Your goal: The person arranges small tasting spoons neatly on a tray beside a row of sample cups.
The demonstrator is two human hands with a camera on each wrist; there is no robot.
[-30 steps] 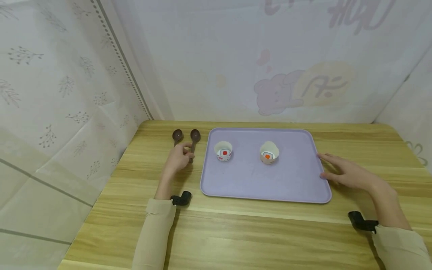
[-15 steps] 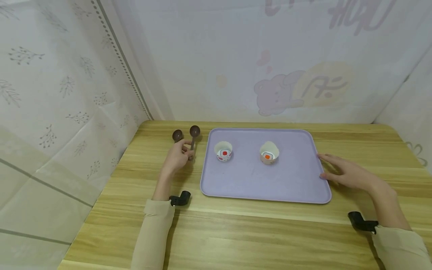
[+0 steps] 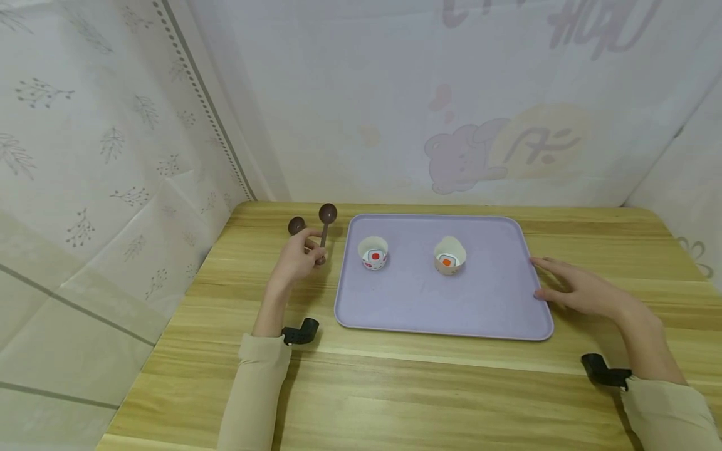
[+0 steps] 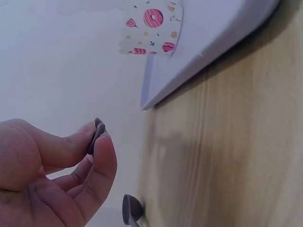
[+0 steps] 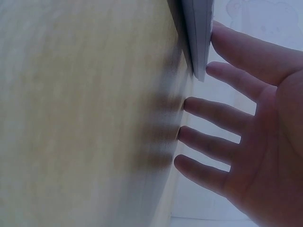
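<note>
My left hand (image 3: 296, 257) pinches a brown measuring spoon (image 3: 328, 214) by its handle between thumb and fingers, bowl pointing away from me. The left wrist view shows the handle end (image 4: 97, 137) in that pinch, raised over the wood. A second brown spoon (image 3: 296, 225) lies on the table just left of it, its handle hidden behind the hand. On the right, the fingertips and thumb of my right hand (image 3: 586, 288) touch the right edge of a lavender tray (image 3: 395, 307). In the right wrist view its fingers (image 5: 218, 113) are spread and nearly straight.
Two paper baking cups stand on the tray: a white patterned cup (image 3: 373, 253) with a red piece inside at left, and a pinkish cup (image 3: 449, 255) with an orange piece near the middle. A patterned cloth (image 3: 361, 113) hangs behind the wooden table (image 3: 429, 401).
My left hand has lifted the brown spoon off the table and shifted it slightly away from me. The right hand, tray and cups have stayed in place.
</note>
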